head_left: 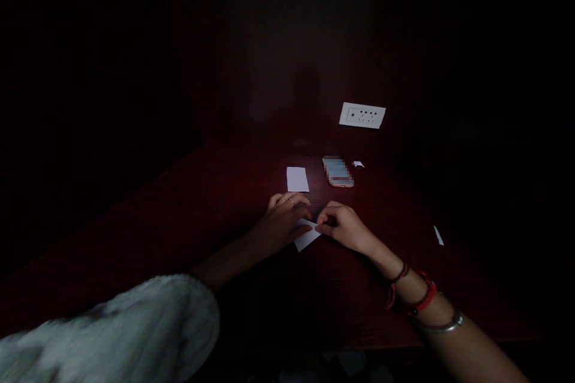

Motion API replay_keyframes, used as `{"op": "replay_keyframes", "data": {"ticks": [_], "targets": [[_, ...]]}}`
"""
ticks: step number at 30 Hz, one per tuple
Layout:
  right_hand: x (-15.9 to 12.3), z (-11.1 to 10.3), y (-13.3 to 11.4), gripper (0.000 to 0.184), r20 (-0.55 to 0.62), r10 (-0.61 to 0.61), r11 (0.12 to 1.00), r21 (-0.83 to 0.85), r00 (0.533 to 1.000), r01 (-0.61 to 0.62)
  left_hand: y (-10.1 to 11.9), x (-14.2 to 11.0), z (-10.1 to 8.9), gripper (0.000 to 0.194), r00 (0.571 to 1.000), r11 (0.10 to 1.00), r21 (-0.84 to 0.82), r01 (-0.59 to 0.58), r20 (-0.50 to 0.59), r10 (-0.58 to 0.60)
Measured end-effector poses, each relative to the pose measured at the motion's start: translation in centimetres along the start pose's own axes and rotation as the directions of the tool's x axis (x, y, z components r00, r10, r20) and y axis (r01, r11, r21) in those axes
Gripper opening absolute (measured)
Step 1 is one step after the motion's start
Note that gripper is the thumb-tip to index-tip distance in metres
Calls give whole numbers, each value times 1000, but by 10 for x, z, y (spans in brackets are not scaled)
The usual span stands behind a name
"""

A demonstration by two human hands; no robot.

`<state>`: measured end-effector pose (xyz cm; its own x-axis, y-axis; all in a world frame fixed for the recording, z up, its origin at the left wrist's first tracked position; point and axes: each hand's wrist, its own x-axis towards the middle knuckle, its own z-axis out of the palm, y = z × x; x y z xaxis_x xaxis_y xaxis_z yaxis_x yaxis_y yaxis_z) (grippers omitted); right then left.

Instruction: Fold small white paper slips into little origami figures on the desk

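A small white piece of paper lies at a slant on the dark red table, between my two hands. My left hand, with a ring on one finger, reaches over the paper's far left part. Its thumb presses on the sheet and its fingers are bent. My right hand pinches the paper's right corner between thumb and curled fingers. Both thumb tips are close together at the far edge, and the fingers partly hide that edge.
Beyond my hands lie a white sheet and a phone with its screen blurred. A paper scrap is beside the phone, and a thin strip lies far right. A socket panel is on the back wall.
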<state>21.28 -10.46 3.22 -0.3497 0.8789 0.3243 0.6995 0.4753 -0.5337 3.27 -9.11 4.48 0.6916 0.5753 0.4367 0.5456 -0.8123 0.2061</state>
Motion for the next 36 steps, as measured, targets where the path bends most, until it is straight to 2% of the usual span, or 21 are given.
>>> {"op": "replay_keyframes", "data": {"ticks": [8,15,18,22,24,27,30,33,36], "targets": [[-2,-2,-14,10,-79,-106,994,31,991,109,8,0,-5,13,996,1000,24,16,-88,-14],[-1,-4,-18,7,-54,-147,989,21,988,148,10,0,-6,12,989,998,48,-28,-145,35],[-1,-9,-10,7,-3,-149,989,13,989,149,6,-1,-3,10,980,999,41,-18,-199,26],[-1,-20,18,7,45,-118,992,-42,992,120,-8,-3,-1,10,976,999,27,24,-218,-18],[-1,-26,33,6,-13,-51,995,-89,999,50,-15,-3,1,10,973,998,5,65,-224,-62],[-1,-30,41,8,-86,13,998,-56,996,-18,-21,-3,4,9,975,995,-39,90,-202,-96],[-1,-25,29,14,-63,1,1000,23,998,0,-19,-2,8,9,987,995,-80,67,-140,-78],[-1,-13,12,21,8,-56,994,92,998,55,-14,-2,10,9,990,993,-106,49,-123,-62],[-1,-3,5,15,96,-50,990,133,994,37,-13,-2,10,9,992,992,-117,40,-111,-53]]}}
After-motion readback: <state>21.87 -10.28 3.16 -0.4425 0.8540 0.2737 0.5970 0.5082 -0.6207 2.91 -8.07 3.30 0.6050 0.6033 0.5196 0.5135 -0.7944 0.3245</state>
